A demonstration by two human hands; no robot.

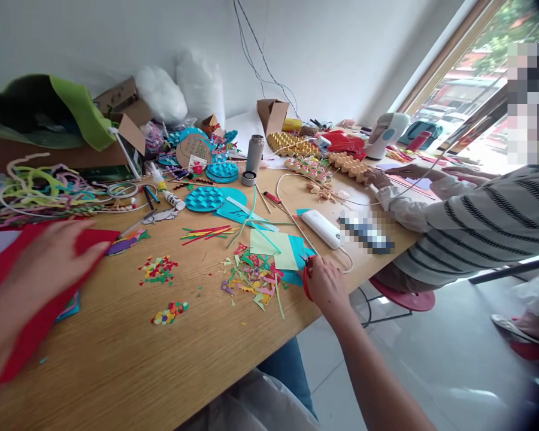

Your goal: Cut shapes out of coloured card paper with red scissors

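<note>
Gripping red-handled scissors [306, 288] in the right hand [329, 284] at the table [121, 359] edge.
With the motion-blurred left hand [49, 257] over red paper [45, 314] at left, cannot tell if pinching it; cannot read the cardboard disc [193, 149] print or make out the pixelated patch [367, 232] beside the white device [321, 228].
</note>
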